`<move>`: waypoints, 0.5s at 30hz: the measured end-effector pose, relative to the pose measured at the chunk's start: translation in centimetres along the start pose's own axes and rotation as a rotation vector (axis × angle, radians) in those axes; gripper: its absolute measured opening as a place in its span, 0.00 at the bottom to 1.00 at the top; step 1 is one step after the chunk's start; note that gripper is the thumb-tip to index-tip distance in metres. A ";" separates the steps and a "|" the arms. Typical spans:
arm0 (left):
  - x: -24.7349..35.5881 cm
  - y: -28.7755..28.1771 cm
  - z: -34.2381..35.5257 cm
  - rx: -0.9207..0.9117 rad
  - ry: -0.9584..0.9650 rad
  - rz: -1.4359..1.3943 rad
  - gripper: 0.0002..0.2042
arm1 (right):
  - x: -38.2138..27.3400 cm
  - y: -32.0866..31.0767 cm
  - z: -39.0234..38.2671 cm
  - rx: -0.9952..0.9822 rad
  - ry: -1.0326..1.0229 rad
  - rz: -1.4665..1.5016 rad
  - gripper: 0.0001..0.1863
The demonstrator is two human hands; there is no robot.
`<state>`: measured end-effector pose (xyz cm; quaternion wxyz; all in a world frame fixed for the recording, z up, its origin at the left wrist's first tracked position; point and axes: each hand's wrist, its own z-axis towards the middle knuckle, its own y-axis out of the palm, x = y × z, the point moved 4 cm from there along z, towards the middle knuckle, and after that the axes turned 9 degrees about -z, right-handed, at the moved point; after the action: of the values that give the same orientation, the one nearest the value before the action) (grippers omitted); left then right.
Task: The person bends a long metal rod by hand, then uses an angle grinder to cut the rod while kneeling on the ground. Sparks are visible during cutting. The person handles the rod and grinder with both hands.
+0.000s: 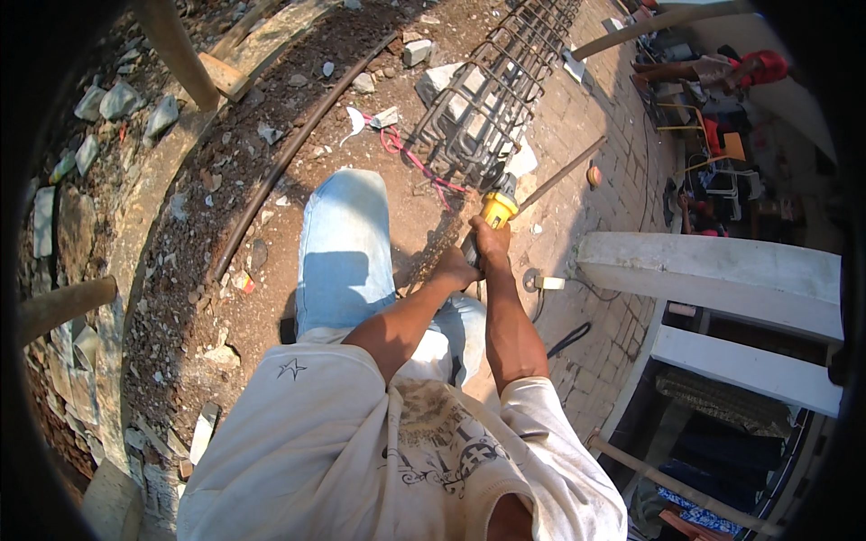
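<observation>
Room over the soil (283, 236) left of the knee (347, 207) — rebar cage (494, 97) ahead, pillar (713, 275) right

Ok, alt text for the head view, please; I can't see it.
Left hand and right hand grip a yellow power tool, its head close to the near end of a rebar cage. Rubble-strewn dirt lies to the left, brick paving to the right.

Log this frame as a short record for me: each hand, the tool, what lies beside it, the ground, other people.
Left hand: grips the rear of the tool
Right hand: grips farther forward, near the yellow section
Tool: yellow-and-dark power tool
Beside tool head: near end of a steel bar cage; contact unclear
Also near: pink cord
Ground: soil at left, paving at right
Others: person, upper right
</observation>
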<state>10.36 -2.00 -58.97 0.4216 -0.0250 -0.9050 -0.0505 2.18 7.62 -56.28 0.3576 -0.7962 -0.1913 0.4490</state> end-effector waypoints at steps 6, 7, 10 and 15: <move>0.4 -0.3 -0.6 0.006 -0.006 0.001 0.35 | 0.3 0.3 0.6 -0.039 -0.030 -0.005 0.35; 0.4 -0.3 -0.6 0.003 -0.015 -0.021 0.34 | 0.5 0.4 0.7 -0.043 -0.029 0.022 0.34; 0.4 -0.4 -0.5 0.001 0.012 0.010 0.36 | 0.9 0.7 1.0 -0.043 -0.027 0.059 0.34; 0.2 -0.3 -0.4 -0.050 -0.043 -0.010 0.37 | 1.1 0.7 1.0 -0.029 -0.028 0.034 0.35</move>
<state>10.53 -2.30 -58.59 0.4012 -0.0319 -0.9124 -0.0748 1.85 8.22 -57.78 0.3356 -0.7981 -0.1889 0.4633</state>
